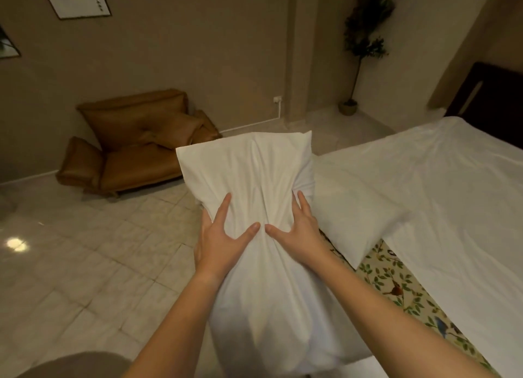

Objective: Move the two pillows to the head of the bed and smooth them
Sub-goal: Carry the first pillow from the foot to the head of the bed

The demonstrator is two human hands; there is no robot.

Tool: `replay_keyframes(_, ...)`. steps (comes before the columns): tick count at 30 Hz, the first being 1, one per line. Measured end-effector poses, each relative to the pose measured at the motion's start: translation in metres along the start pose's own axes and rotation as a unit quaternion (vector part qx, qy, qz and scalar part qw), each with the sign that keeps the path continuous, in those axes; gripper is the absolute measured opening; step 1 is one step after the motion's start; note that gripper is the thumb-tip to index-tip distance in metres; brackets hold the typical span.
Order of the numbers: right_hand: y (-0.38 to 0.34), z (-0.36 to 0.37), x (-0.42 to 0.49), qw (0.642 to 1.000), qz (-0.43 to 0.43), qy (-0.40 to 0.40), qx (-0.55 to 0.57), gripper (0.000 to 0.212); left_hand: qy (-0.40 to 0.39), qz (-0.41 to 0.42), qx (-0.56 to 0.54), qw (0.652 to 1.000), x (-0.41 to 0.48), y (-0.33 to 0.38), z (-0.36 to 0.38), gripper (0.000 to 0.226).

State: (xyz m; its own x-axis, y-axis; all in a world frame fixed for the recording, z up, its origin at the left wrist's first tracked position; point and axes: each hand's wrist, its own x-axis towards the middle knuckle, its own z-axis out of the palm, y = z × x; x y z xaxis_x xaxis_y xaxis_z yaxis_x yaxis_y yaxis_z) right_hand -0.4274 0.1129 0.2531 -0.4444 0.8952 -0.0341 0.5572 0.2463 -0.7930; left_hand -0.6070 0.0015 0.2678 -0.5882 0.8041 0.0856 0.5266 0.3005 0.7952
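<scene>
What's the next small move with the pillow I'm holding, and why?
Probably carry the pillow rightward toward the dark headboard. The left hand and right hand both grip its bunched middle, holding it upright, while the second pillow lies on the bed well short of the headboard.

The first pillow point(249, 179) stands on end between the left grip point(223, 242) and right grip point(300, 230) at the bed's point(452, 193) left edge, with the second pillow point(353, 208) lying on the bed just right of it, the headboard point(486, 94) at the far right, and the armchair point(133, 140) and potted plant point(359, 52) on the floor point(85, 264) behind.
</scene>
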Motion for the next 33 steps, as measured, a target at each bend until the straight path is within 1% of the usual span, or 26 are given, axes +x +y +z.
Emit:
replay_keyframes(4, -0.020, 0.011, 0.063, 1.000, -0.019, 0.007, -0.008, 0.113, 0.003, 0.004, 0.006, 1.000, 0.063, -0.006, -0.007, 0.100)
replay_keyframes(11, -0.052, 0.027, 0.205, 0.999, -0.038, 0.013, -0.029, 0.109, 0.020, 0.009, 0.006, 1.000, 0.205, -0.011, -0.010, 0.097)
replay_keyframes(16, -0.080, 0.042, 0.294, 0.999, -0.038, 0.015, -0.015, 0.110, 0.020, 0.025, 0.017, 0.999, 0.301, -0.020, -0.024, 0.100)
replay_keyframes(20, -0.096, 0.065, 0.370, 0.998, -0.045, 0.032, -0.003, 0.111, 0.012, 0.023, 0.021, 0.999, 0.381, -0.035, -0.031, 0.101)
replay_keyframes(25, -0.123, 0.100, 0.466, 0.997, -0.040, 0.058, -0.015, 0.112, 0.005, 0.075, 0.001, 0.997, 0.494, -0.068, -0.036, 0.105)
replay_keyframes(27, -0.136, 0.114, 0.506, 0.997, -0.028, 0.072, -0.016, 0.112, -0.008, 0.077, 0.002, 0.997, 0.542, -0.077, -0.043, 0.105)
replay_keyframes(30, -0.160, 0.133, 0.559, 0.996, -0.003, 0.090, -0.013, 0.111, -0.031, 0.088, 0.026, 0.995, 0.608, -0.085, -0.060, 0.106)
replay_keyframes(33, -0.184, 0.141, 0.609, 0.993, 0.005, 0.117, -0.003, 0.111, -0.040, 0.130, 0.053, 0.989, 0.679, -0.083, -0.077, 0.108)
